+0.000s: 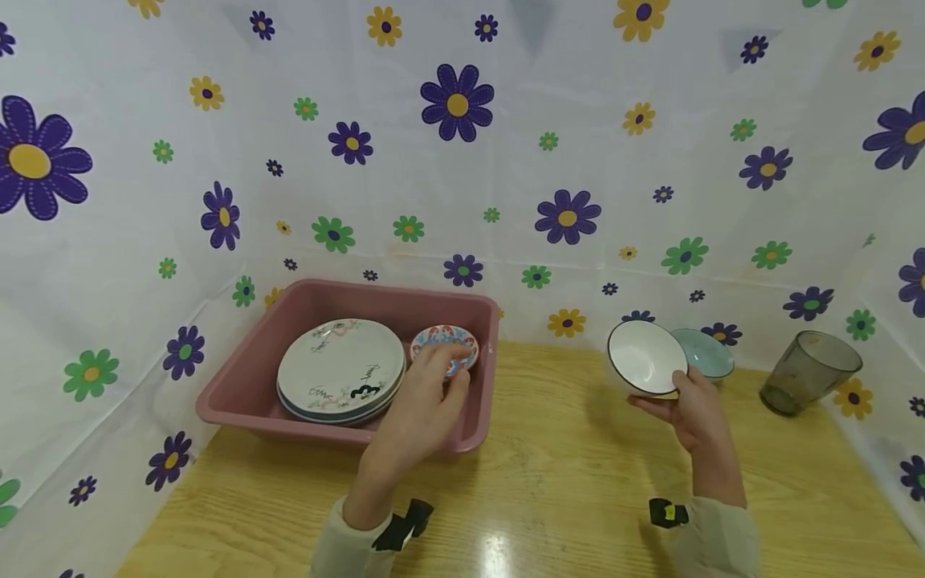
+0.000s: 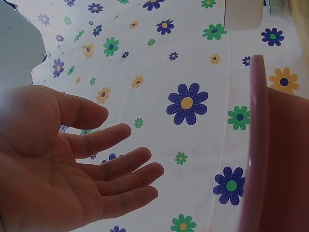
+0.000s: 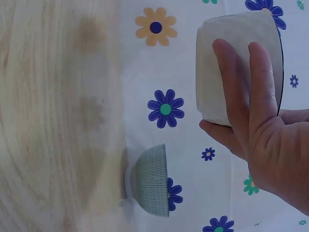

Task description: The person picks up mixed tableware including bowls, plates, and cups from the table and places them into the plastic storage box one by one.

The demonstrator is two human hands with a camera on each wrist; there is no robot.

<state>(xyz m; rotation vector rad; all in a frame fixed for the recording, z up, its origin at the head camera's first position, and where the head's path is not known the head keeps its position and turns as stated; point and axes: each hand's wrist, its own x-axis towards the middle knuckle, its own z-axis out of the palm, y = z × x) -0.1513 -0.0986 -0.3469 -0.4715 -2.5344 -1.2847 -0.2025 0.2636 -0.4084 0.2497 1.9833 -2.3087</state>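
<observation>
My right hand (image 1: 695, 411) grips a white bowl with a dark rim (image 1: 645, 357) and holds it tilted above the wooden table; the right wrist view shows my fingers (image 3: 241, 92) wrapped round the bowl's outside (image 3: 212, 67). My left hand (image 1: 426, 409) hovers over the near right corner of a pink tub (image 1: 253, 385), fingers relaxed and empty (image 2: 111, 164), just in front of a small patterned saucer (image 1: 444, 343). A stack of plates (image 1: 340, 369) lies in the tub's middle.
A blue-green bowl (image 1: 704, 352) stands on the table behind the white bowl, also seen upright (image 3: 152, 181). A smoky drinking glass (image 1: 809, 373) stands at the far right. Flowered cloth walls close in the table (image 1: 564, 482) on three sides.
</observation>
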